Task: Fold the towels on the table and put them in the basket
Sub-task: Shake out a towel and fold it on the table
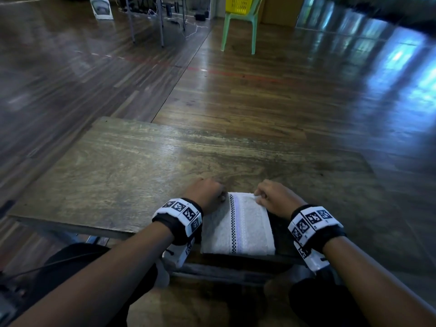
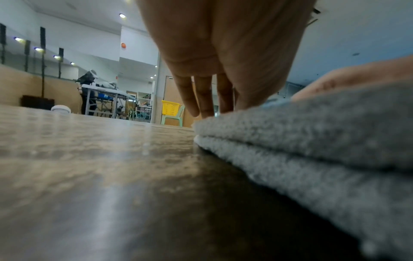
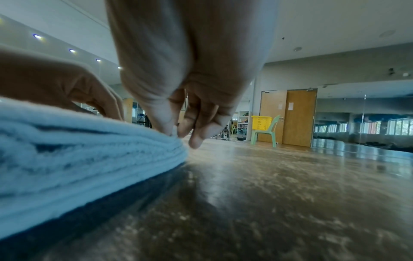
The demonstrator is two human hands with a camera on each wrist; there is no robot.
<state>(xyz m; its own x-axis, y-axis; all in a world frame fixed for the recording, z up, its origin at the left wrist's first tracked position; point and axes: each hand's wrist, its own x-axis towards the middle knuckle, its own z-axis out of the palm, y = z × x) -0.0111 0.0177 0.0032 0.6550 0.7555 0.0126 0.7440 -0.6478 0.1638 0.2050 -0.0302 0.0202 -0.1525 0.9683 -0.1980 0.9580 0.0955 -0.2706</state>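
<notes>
A white towel (image 1: pixel 237 223) with a checked stripe lies folded in several layers near the front edge of the wooden table (image 1: pixel 122 166). My left hand (image 1: pixel 221 197) is at its far left corner. In the left wrist view the left hand (image 2: pixel 223 111) points down, thumb on top of the towel (image 2: pixel 312 134) and fingers (image 2: pixel 206 107) at its far edge, pinching the corner. My right hand (image 1: pixel 258 197) pinches the far right corner. The right wrist view shows the right hand (image 3: pixel 176 135) with thumb and forefinger closed on the top layer of the towel (image 3: pixel 78 141). The yellow basket (image 1: pixel 238 4) stands far off.
The basket (image 3: pixel 261 122) sits on a pale green plastic chair (image 1: pixel 238 29) across the wooden floor, straight ahead. A metal table frame (image 1: pixel 146 20) and cables lie at the back left. A person works at a distant table (image 2: pixel 89 91).
</notes>
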